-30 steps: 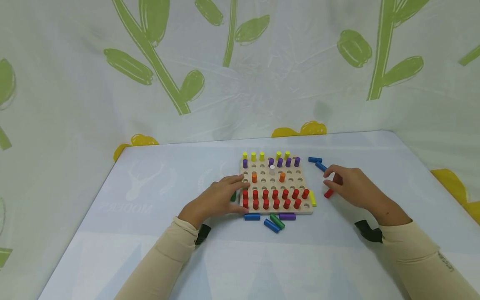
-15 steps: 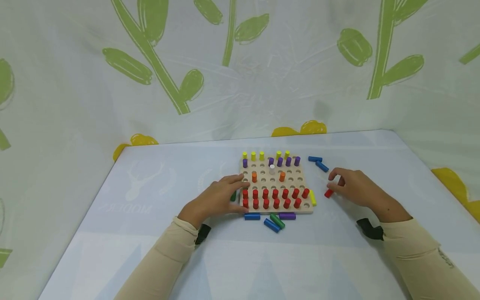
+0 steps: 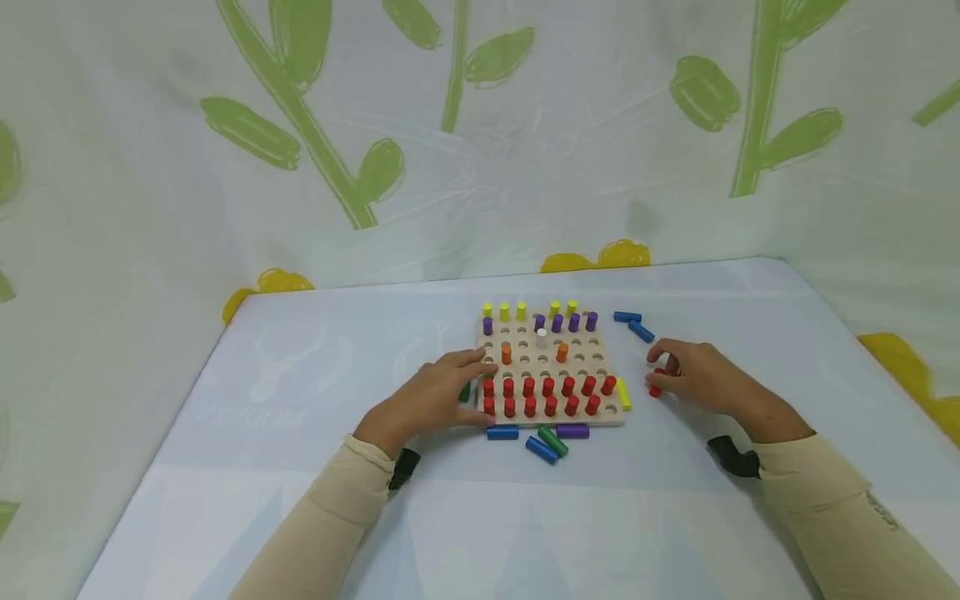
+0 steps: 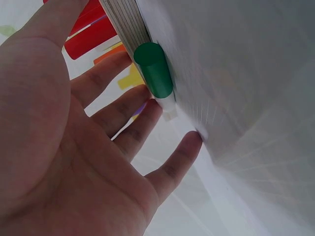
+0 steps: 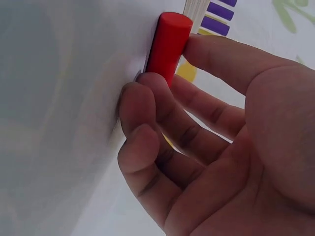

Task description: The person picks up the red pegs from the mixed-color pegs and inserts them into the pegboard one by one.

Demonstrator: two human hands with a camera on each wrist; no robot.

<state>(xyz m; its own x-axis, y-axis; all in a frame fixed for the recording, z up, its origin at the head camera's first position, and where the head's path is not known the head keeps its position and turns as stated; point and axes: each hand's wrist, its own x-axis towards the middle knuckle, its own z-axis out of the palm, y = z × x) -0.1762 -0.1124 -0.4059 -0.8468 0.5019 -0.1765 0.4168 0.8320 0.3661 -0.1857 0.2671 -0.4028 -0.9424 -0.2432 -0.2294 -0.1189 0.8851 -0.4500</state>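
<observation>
A wooden peg board (image 3: 525,360) lies on the table, with rows of yellow, purple, orange, white and red pegs standing in its holes. At its left edge rests my left hand (image 3: 423,402), fingers spread, thumb by the near corner. In the left wrist view a green peg (image 4: 155,71) lies against the board's side near those fingertips. Right of the board, my right hand (image 3: 701,382) has its thumb and bent fingers at a loose red peg (image 5: 170,46). The thumb presses one side of it in the right wrist view; the fingers hide its lower end.
Two blue pegs (image 3: 641,331) lie off the board's far right corner. A yellow peg (image 3: 623,394) lies along its right edge. In front of it are a purple peg (image 3: 573,432), a green peg (image 3: 552,441) and blue pegs (image 3: 542,450). A printed curtain (image 3: 570,167) hangs behind the table.
My right hand has come down onto the loose red peg, which has turned a little between thumb and fingers. My left hand has stayed at the board.
</observation>
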